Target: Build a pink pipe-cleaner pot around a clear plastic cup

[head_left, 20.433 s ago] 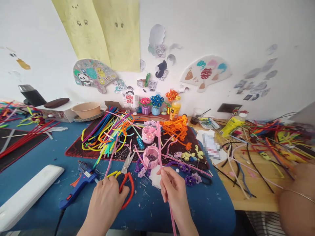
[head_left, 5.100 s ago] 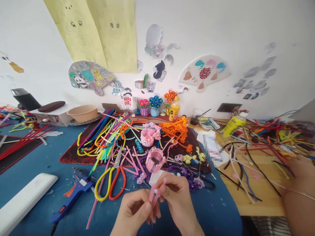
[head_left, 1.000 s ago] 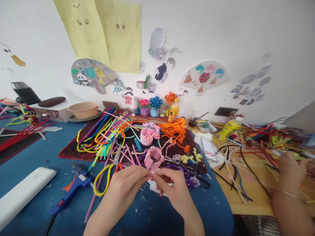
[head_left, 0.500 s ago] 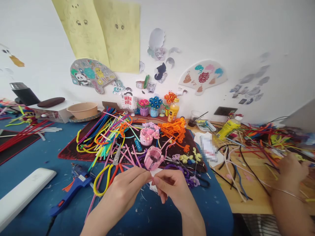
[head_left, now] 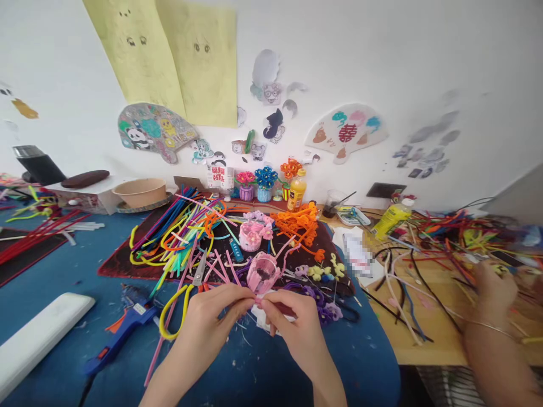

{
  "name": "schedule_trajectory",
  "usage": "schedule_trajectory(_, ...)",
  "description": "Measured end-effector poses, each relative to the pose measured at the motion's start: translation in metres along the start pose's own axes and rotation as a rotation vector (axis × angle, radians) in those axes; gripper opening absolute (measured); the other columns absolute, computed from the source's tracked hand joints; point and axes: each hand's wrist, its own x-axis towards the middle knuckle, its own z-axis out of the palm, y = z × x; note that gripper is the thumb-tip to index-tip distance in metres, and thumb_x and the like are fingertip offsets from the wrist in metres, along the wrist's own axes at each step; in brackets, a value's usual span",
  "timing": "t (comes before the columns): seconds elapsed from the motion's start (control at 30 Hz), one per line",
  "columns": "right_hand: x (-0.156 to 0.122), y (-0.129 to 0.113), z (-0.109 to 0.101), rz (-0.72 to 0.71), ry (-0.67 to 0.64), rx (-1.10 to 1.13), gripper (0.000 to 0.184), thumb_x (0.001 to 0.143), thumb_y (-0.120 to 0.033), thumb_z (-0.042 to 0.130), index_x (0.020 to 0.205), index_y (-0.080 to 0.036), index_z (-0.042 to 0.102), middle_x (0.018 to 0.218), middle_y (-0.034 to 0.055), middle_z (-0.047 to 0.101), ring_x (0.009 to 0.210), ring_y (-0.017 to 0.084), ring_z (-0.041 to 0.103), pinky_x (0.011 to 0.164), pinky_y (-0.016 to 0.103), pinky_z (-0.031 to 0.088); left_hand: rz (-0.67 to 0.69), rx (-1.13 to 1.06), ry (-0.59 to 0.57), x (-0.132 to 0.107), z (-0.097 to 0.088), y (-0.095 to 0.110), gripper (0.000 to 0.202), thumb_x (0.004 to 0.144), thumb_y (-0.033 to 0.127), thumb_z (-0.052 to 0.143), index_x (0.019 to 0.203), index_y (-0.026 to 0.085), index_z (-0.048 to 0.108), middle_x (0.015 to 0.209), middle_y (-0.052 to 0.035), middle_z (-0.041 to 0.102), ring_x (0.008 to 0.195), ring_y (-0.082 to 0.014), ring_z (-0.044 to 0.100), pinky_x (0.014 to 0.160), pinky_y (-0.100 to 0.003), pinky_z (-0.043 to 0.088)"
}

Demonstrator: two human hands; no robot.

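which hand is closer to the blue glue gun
Left. The left hand is to the right of the blue glue gun, with the yellow scissor handle between them; the right hand is farther right, beyond the left.

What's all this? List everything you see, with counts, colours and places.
Paper sheets: two, yellow, wall
Fans: two, patterned, wall
Bowl: one, tan, back left
Potted flowers: three, pink, blue, orange, back
Bottles: two, yellowish, back right
Mats: two, dark, blue table
Stems: many, mixed, strewn about
Fuzzy bundle: one, orange, right of pots
Small pots: two, pink, centre
Glue gun: one, blue, front left
Scissors: one, yellow-red handles, front left
Long object: one, white, left edge
Co-worker's hand: one, right
Left hand, right hand: one each, front, fingers pinching pink piece
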Motion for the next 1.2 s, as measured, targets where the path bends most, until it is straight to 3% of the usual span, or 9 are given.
schedule_trajectory(0.17,0.001,0.004,0.001,-0.124,0.027,-0.205,0.026,0.096,-0.03,0.057,0.076,-0.018,0.07,0.064,0.0007,0.06,0.054,0.014,0.056,0.054,0.024,0.044,-0.052,0.026,-0.022,-0.002,0.002,0.001,0.009,0.088,0.016,0.065,0.082,0.021,0.071,0.068,0.0044,0.073,0.055,-0.0079,0.066,0.056,-0.013,0.048)
schedule_trajectory(0.4,-0.001,0.007,0.003,-0.338,0.085,-0.391,0.023,0.098,-0.022,0.057,0.079,-0.017,0.07,0.063,0.0,0.06,0.055,0.013,0.054,0.054,0.023,0.04,-0.016,0.092,-0.049,-0.003,0.002,0.005,0.012,0.091,0.014,0.06,0.081,0.019,0.065,0.065,0.0046,0.066,0.054,-0.0076,0.061,0.054,-0.014,0.044)
schedule_trajectory(0.6,-0.001,0.015,0.015,-0.4,0.161,-0.42,0.022,0.099,-0.021,0.054,0.086,-0.016,0.072,0.07,0.0052,0.066,0.06,0.016,0.058,0.058,0.027,0.041,0.083,0.306,0.12,-0.017,0.026,0.007,0.023,0.094,0.011,0.049,0.079,0.016,0.066,0.068,-0.0045,0.066,0.061,-0.0167,0.061,0.059,-0.026,0.046)
schedule_trajectory(0.77,0.003,0.021,0.02,-0.357,0.174,-0.366,0.025,0.099,-0.022,0.053,0.085,-0.016,0.073,0.068,0.006,0.065,0.058,0.017,0.058,0.056,0.028,0.042,-0.083,0.228,0.147,-0.025,0.039,0.006,0.029,0.094,0.018,0.047,0.081,0.014,0.072,0.071,-0.0106,0.07,0.064,-0.0231,0.063,0.06,-0.032,0.047)
schedule_trajectory(0.83,0.003,0.021,0.016,-0.317,0.163,-0.318,0.023,0.098,-0.023,0.055,0.085,-0.016,0.073,0.067,0.0049,0.065,0.057,0.016,0.059,0.054,0.026,0.044,-0.181,0.123,0.119,-0.021,0.032,0.006,0.027,0.095,0.025,0.05,0.084,0.015,0.073,0.072,-0.0091,0.071,0.063,-0.0212,0.065,0.06,-0.03,0.049)
schedule_trajectory(1.0,0.003,0.016,0.005,-0.228,0.053,-0.178,0.025,0.096,-0.028,0.059,0.078,-0.017,0.072,0.064,0.002,0.062,0.051,0.014,0.059,0.048,0.022,0.048,-0.447,-0.241,-0.059,-0.007,0.013,0.004,0.028,0.091,0.039,0.058,0.081,0.017,0.072,0.059,-0.0008,0.068,0.048,-0.0142,0.062,0.045,-0.021,0.049)
schedule_trajectory(1.2,0.002,0.016,0.001,-0.194,-0.012,-0.118,0.025,0.094,-0.029,0.061,0.074,-0.017,0.072,0.062,0.001,0.061,0.052,0.013,0.058,0.051,0.023,0.047,-0.628,-0.52,-0.139,-0.005,0.012,-0.001,0.025,0.084,0.04,0.067,0.082,0.016,0.073,0.061,-0.0012,0.07,0.054,-0.0139,0.064,0.05,-0.02,0.052)
